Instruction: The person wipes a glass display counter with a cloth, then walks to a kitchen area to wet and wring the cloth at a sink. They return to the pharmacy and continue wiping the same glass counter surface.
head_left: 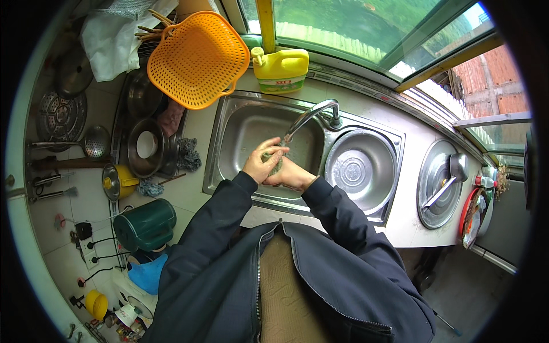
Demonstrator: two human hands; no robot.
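Both my hands meet over the left basin of a stainless steel sink, just below the spout of a chrome faucet. Between them is a small greenish scouring pad, partly hidden by fingers. My left hand presses on it from the left, its fingers over the top. My right hand lies under and beside it, palm turned upward. Whether water runs from the spout is hard to tell. In the right basin sits a round metal bowl, wet inside.
An orange plastic basket and a yellow detergent jug stand behind the sink. On the right lies a large metal lid with a ladle on it. A green electric kettle and metal pans are at the left.
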